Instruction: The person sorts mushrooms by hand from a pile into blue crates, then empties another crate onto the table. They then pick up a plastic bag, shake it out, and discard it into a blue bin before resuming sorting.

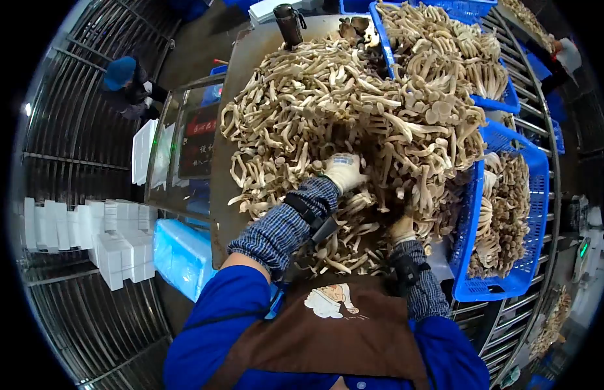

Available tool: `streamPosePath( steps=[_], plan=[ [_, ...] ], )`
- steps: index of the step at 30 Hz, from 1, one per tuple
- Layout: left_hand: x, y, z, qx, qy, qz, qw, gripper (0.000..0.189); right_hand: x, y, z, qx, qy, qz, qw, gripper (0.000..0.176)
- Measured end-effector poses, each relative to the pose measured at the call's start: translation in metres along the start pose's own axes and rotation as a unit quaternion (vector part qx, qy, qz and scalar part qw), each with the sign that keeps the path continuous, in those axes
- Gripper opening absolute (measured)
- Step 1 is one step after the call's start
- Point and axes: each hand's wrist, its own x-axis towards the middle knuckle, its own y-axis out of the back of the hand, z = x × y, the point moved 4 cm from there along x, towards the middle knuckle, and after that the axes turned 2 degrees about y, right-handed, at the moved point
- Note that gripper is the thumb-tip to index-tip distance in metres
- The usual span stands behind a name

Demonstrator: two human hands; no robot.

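Observation:
A large heap of pale brown mushrooms [302, 91] covers the metal table [223, 188]. My left hand [345, 171], in a white glove, reaches into the middle of the heap, its fingers partly sunk among the stems; what they hold, if anything, is hidden. Nearer to me and to the right, my right hand [402, 229], also gloved, is against the heap's lower edge. Its fingertips are in shadow and behind mushrooms. Loose mushrooms lie between the two hands and my brown apron [328, 325].
Blue crates [468, 260] of mushrooms stand on the roller conveyor [539, 130] at right. A dark bottle [289, 26] stands at the table's back. White foam boxes [117, 253] and a blue plastic-wrapped bundle [182, 253] are left. One person [126, 84] is far left, another [565, 58] far right.

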Motion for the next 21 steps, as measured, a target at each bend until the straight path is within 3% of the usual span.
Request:
streamPosePath(
  steps=[1, 4, 6, 7, 8, 9, 11, 12, 13, 14, 15, 16, 17, 18, 19, 21],
  plan=[
    [0.002, -0.006, 0.005, 0.014, 0.004, -0.015, 1.000, 0.059, -0.001, -0.007, 0.041, -0.039, -0.002, -0.037, 0.999, 0.058],
    [0.012, -0.023, 0.014, -0.014, 0.039, -0.058, 0.997, 0.060, 0.001, -0.011, 0.080, -0.123, -0.129, -0.075, 0.981, 0.046],
    [0.009, -0.019, 0.007, -0.144, 0.059, -0.044, 0.987, 0.063, 0.010, -0.013, 0.045, -0.173, -0.171, -0.140, 0.960, 0.039],
    [0.006, -0.029, -0.002, -0.220, 0.059, -0.017, 0.974, 0.072, 0.014, -0.010, 0.007, -0.171, -0.409, -0.185, 0.877, 0.037],
    [-0.001, -0.029, -0.003, -0.238, 0.022, -0.017, 0.971, 0.082, 0.011, -0.017, 0.015, -0.012, -0.313, -0.171, 0.934, 0.037],
    [-0.014, -0.029, -0.003, -0.291, -0.024, -0.020, 0.956, 0.084, 0.011, -0.023, 0.005, 0.169, -0.221, -0.180, 0.944, 0.039],
    [-0.049, -0.027, -0.002, -0.392, -0.089, -0.058, 0.914, 0.090, -0.009, -0.040, -0.013, 0.480, -0.333, -0.181, 0.792, 0.036],
    [-0.060, -0.027, -0.003, -0.417, -0.125, -0.048, 0.899, 0.088, -0.008, -0.039, -0.044, 0.580, -0.339, -0.101, 0.734, 0.032],
    [-0.070, -0.030, -0.010, -0.458, -0.074, -0.070, 0.883, 0.087, -0.019, -0.043, 0.000, 0.407, -0.242, -0.146, 0.868, 0.031],
    [-0.082, -0.028, -0.013, -0.498, -0.023, -0.092, 0.862, 0.085, -0.023, -0.042, 0.010, 0.301, -0.216, -0.151, 0.917, 0.034],
    [-0.081, -0.034, -0.024, -0.490, 0.000, -0.119, 0.863, 0.072, -0.025, -0.039, 0.018, 0.173, -0.178, -0.143, 0.958, 0.039],
    [-0.077, -0.035, -0.031, -0.424, -0.047, -0.033, 0.904, 0.058, -0.026, -0.036, 0.024, 0.091, -0.144, -0.132, 0.976, 0.045],
    [-0.085, -0.028, -0.036, -0.458, 0.011, -0.013, 0.889, 0.053, -0.027, -0.032, 0.026, 0.015, -0.097, -0.127, 0.987, 0.052],
    [-0.094, -0.020, -0.042, -0.490, 0.070, 0.007, 0.869, 0.049, -0.031, -0.030, 0.023, -0.178, 0.059, -0.148, 0.971, 0.048],
    [-0.062, -0.062, -0.076, -0.518, 0.018, 0.024, 0.855, 0.048, -0.031, -0.028, 0.008, -0.301, 0.092, -0.163, 0.935, 0.045],
    [-0.078, -0.047, -0.078, -0.513, 0.088, 0.053, 0.853, 0.046, -0.031, -0.025, 0.025, -0.281, -0.008, -0.164, 0.945, 0.059]
  ],
)
